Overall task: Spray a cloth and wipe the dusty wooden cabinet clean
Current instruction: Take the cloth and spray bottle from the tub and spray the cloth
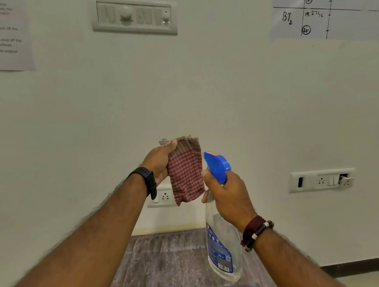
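Head view: left hand (160,161) fingers grip checked cloth (186,174); right hand (230,196) fingers grip spray bottle (221,240), above cabinet (169,269)

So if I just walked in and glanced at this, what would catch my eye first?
Most likely the two raised hands at centre: the left hand grips a red checked cloth hanging in front of the wall, and beside it the right hand holds a clear spray bottle whose blue trigger head sits close to the cloth. Below them lies the dusty, streaked wooden cabinet top.
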